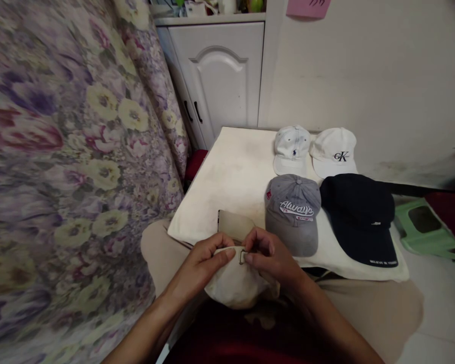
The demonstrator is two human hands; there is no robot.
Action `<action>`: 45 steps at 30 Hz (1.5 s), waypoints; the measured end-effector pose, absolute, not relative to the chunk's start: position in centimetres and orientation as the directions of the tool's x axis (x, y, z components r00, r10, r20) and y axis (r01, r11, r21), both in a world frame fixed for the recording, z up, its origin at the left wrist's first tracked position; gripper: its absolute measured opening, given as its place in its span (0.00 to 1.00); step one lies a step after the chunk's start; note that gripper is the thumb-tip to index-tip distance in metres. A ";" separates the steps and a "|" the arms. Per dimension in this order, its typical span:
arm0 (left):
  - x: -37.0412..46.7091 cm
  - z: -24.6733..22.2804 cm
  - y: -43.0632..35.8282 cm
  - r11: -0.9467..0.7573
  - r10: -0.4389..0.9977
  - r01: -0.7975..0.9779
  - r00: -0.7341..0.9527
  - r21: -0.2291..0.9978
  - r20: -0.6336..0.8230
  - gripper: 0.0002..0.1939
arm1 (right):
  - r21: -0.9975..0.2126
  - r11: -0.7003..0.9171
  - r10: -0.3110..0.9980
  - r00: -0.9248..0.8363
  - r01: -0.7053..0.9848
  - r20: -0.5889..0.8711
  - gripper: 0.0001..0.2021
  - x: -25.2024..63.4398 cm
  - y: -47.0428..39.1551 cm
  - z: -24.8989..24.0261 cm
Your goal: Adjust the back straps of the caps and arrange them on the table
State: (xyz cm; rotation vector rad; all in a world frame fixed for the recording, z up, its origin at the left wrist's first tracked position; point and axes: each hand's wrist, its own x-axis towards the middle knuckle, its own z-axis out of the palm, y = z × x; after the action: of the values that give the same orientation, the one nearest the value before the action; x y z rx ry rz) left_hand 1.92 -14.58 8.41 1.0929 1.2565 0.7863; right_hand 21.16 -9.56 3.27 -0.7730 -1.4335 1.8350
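A beige baseball cap [235, 285] is held over my lap, its brim pointing away from me toward the table and its back strap facing me. My left hand [208, 255] pinches the strap's left side between thumb and fingers. On the other side, my right hand [267, 255] grips the strap by the small metal buckle [242, 257]. Just right of my hands lies a grey cap [293, 212] with white lettering. Beyond it sit a pale cap with a small blue logo [291, 149] and a white cap [334, 151]. A dark navy cap [360, 212] rests at the right.
The caps lie on a low table with a cream cover [235, 162]. A floral curtain [98, 151] hangs close on the left. Behind the table stands a white cabinet [223, 76] beside a wall with a pink note [308, 7]. A green stool [420, 227] stands at the right.
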 end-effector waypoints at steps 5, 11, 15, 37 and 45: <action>2.0 8.6 -14.5 0.294 0.934 0.140 0.170 0.945 -0.316 0.15 | -0.942 -0.260 0.788 -0.610 -0.214 -0.079 0.10 20.9 -9.6 3.0; 2.0 8.9 -14.4 0.267 0.935 0.170 0.192 0.949 -0.297 0.14 | -0.909 -0.320 0.781 -0.617 -0.265 -0.095 0.11 20.7 -9.6 3.0; 1.8 9.1 -14.3 0.198 0.949 0.239 0.195 0.951 -0.247 0.13 | -0.877 -0.365 0.758 -0.647 -0.311 -0.086 0.12 20.7 -9.5 3.0; 2.9 7.0 -14.6 -0.555 0.811 0.811 0.477 0.186 0.337 0.07 | -0.981 -0.188 0.768 -0.629 -0.037 -0.124 0.12 22.0 -8.6 2.5; 2.9 7.2 -14.2 -0.645 0.714 0.761 0.563 0.077 0.416 0.07 | -0.991 -0.124 0.780 -0.613 0.046 -0.126 0.07 21.3 -8.9 2.8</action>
State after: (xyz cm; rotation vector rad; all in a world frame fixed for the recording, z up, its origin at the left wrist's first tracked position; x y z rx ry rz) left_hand 2.92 -14.25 7.22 2.8746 1.3611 0.6821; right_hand 21.30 -8.88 2.78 -0.9220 -1.6172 1.7908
